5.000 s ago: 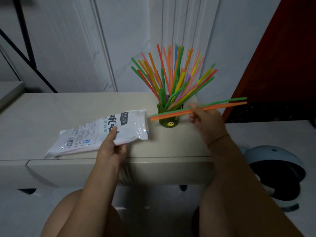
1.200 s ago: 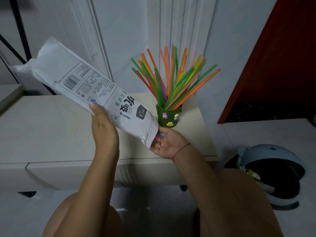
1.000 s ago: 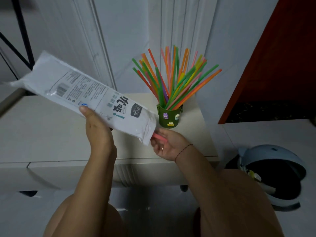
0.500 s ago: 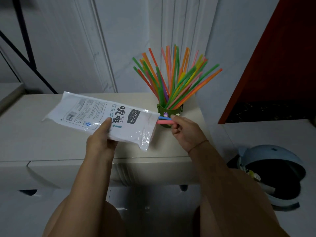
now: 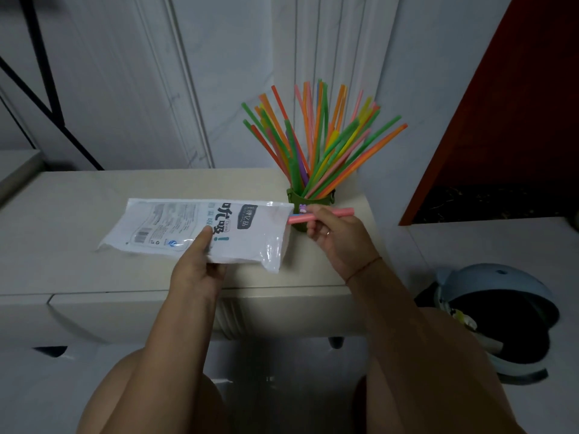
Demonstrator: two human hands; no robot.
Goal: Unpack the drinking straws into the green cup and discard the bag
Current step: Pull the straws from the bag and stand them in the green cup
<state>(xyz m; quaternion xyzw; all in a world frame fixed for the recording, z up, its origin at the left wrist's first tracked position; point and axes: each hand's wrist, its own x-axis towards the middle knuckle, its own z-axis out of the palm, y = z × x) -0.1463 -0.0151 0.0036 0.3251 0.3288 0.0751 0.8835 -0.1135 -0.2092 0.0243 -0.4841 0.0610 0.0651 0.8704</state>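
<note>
A white plastic straw bag [image 5: 175,228] with black print lies nearly flat over the cabinet top, its open end pointing right. My left hand [image 5: 200,267] grips its lower edge near the middle. My right hand [image 5: 336,236] pinches pink straws [image 5: 341,212] that stick out of the bag's mouth, right in front of the green cup [image 5: 296,200]. The cup stands at the back right of the cabinet top and holds several coloured straws [image 5: 319,142] fanned upward. The cup's lower part is hidden behind my right hand.
The cream cabinet top [image 5: 62,214] ends at a front edge just under my hands. A light blue bin [image 5: 498,311] with a dark open inside stands on the floor at the lower right. White wall panels rise behind, and a red panel [image 5: 517,104] at the right.
The bag came down from a raised tilt to lie flat over the cabinet. My right hand rose from under the bag's mouth and is drawing pink straws out to the right.
</note>
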